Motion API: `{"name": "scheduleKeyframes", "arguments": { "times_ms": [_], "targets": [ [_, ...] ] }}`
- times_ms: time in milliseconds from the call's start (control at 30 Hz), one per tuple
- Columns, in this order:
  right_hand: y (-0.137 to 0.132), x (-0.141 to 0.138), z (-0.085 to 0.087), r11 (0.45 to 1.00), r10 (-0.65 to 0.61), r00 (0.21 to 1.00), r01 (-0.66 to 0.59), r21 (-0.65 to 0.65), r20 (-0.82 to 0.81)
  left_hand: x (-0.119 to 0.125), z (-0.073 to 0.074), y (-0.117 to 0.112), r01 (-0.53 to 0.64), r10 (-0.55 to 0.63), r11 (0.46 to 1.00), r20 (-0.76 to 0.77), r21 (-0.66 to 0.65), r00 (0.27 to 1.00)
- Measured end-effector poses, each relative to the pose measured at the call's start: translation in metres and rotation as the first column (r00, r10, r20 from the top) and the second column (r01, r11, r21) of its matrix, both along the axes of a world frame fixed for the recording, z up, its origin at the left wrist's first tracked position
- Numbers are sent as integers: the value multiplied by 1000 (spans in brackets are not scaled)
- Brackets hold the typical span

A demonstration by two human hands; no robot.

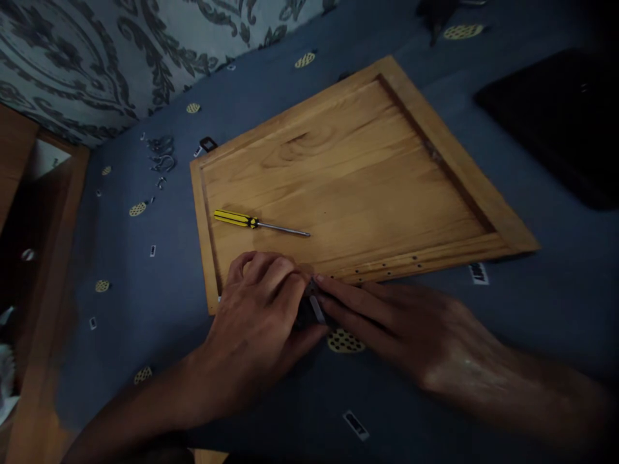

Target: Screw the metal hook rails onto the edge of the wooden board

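A framed wooden panel (319,167), like a cabinet door, lies flat on the blue patterned cloth. My left hand (256,316) curls over its near edge, thumb and fingers closed round a small dark metal fitting (316,308) with a paler strip. From the other side my right hand (401,322) presses its fingertips together against the same fitting. My fingers cover most of it, so its exact kind is hidden. On the panel just beyond my left hand rests a yellow-and-black screwdriver (256,222), its tip pointing right. Several small dark holes run along the panel's near rail.
Small metal hardware pieces (163,161) lie on the cloth (178,277) left of the panel. A small dark square piece (207,144) sits by its far left corner. A black flat object (561,122) is at the right. A wooden edge (48,309) bounds the left side.
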State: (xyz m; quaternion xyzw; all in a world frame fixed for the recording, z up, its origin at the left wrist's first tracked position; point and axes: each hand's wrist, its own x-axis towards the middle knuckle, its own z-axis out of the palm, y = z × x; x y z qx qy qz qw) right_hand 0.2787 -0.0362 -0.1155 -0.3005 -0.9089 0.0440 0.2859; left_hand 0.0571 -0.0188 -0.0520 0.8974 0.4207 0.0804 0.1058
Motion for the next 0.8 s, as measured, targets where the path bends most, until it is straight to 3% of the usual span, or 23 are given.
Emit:
{"name": "scheduleKeyframes", "arguments": {
  "times_ms": [100, 300, 400, 500, 667, 800],
  "targets": [
    [-2, 2, 2, 1000, -19, 1000, 18, 10, 12, -1, 6, 2, 2, -2, 1000, -21, 11, 1000],
    [6, 5, 16, 999, 30, 995, -34, 39, 97, -22, 43, 11, -69, 68, 997, 50, 27, 996],
    [6, 4, 13, 998, 23, 994, -28, 49, 105, -31, 53, 16, -108, 109, 994, 103, -17, 989],
    [4, 4, 5, 999, 5, 999, -7, 42, 53, -33, 49, 18, -87, 98, 993, 131, -84, 987],
    [4, 4, 5, 999, 40, 998, -40, -3, 43, -28, 31, 18, 52, -26, 979, 130, -196, 991],
    [5, 5, 7, 1000, 25, 999, -25, -5, 36, -24, 23, 17, 47, -22, 968, 103, -245, 994]
  ]
}}
